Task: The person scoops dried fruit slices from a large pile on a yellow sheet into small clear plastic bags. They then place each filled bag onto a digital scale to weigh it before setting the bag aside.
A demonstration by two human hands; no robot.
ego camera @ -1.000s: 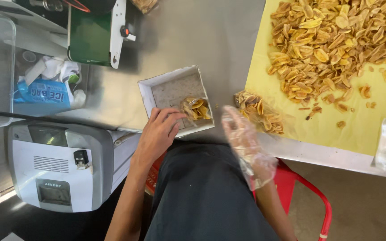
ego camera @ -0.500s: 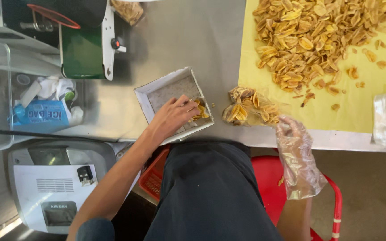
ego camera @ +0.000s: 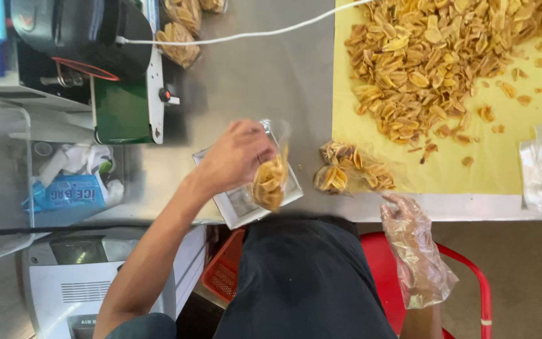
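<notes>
While left hand (ego camera: 236, 157) fingers pinch chip bag (ego camera: 271, 179) over scale (ego camera: 239, 207), gloved right hand (ego camera: 409, 232) spread

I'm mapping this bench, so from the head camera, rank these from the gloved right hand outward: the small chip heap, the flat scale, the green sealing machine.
From the right hand:
1. Small chip heap, just above.
2. Flat scale, left, under the bag.
3. Green sealing machine, far upper left.

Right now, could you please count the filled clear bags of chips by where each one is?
Held in the bare left hand, clear plastic bag of yellow chips: 1
Lying on the steel table beside the yellow sheet: 1
By the green machine at the top: 2
Total: 4
</notes>
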